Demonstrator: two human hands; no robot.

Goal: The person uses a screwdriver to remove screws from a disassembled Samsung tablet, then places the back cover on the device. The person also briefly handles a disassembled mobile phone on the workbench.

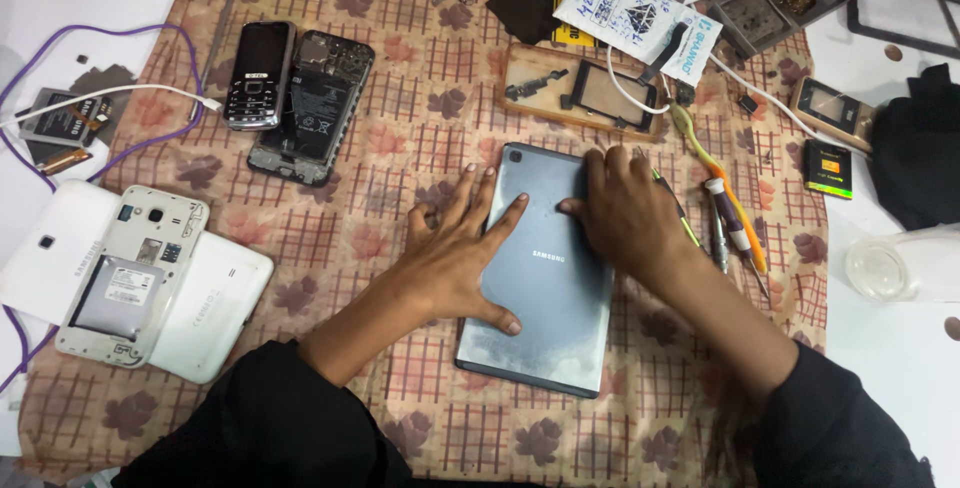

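A flat grey metal-backed tablet [545,278] lay face down mid-table on a beige patterned cloth [390,238] w/ brown leaf print. Left hand [458,253] rested open, fingers spread, palm flat on tablet's left edge, gripping nothing. Right hand [622,210] lay pressed on its upper right corner, fingers curled over the edge.

Around it: small screwdrivers w/ orange and purple handles [730,228] just right of the wrist; black keypad phone [258,75] and opened black phone w/ bare battery [315,108] upper left; white backless phone [135,273] atop white tablets far left; wooden tray of parts [585,93] above.
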